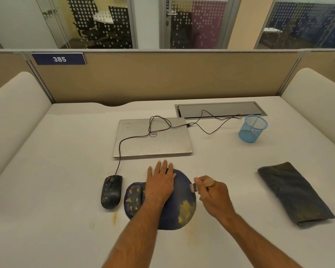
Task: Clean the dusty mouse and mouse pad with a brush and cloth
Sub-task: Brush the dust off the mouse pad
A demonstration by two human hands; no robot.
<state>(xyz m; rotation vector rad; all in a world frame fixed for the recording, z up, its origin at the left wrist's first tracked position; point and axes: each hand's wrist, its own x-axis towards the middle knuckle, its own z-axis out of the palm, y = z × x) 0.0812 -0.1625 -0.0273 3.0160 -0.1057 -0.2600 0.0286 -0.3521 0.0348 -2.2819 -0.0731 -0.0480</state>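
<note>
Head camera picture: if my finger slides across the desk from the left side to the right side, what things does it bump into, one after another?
Mouse → mouse pad, with the left hand pressing flat on it → right hand holding the brush at the pad's edge → blue mesh cup → dark folded cloth.

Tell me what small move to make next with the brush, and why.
Probably sweep the brush toward you along the pad's right side to the yellow dust patch. The right hand grips the brush at the pad's right edge, the left hand lies flat on the pad, steadying it, and that patch is the largest dust nearby.
</note>
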